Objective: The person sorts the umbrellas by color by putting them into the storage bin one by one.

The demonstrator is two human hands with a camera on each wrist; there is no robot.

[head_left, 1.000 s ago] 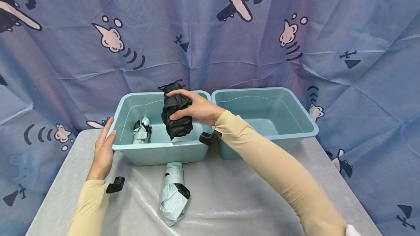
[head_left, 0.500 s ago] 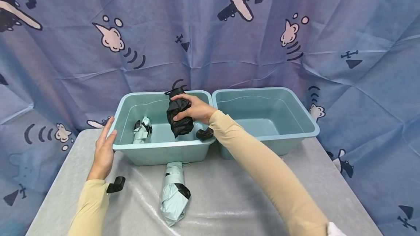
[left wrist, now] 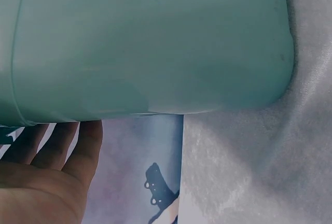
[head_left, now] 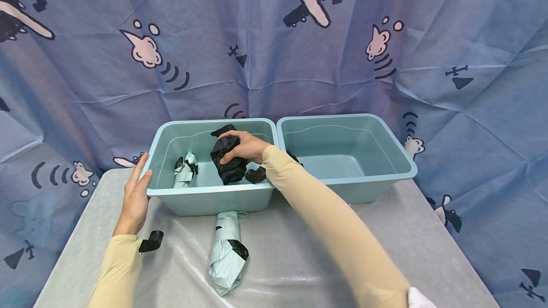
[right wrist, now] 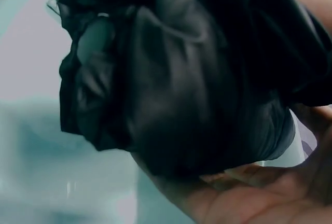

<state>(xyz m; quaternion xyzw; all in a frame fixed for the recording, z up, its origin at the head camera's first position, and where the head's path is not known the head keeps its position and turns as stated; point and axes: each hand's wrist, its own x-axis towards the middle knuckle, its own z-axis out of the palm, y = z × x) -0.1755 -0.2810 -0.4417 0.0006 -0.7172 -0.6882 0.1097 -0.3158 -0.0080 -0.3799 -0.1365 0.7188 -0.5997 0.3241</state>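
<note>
Currently | right hand [head_left: 246, 147]: gripping black umbrella [head_left: 223, 153] within left bin [head_left: 210, 201] | left hand [head_left: 136, 198]: straight fingers against bin's end

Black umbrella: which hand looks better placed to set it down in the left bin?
Right, I'd judge. The right hand grips the black umbrella over the floor of the left bin, while the left hand touches that bin's left end and holds no umbrella.

High head view facing forward and down, close wrist views, all three sharing the left bin [head_left: 214, 201]
</note>
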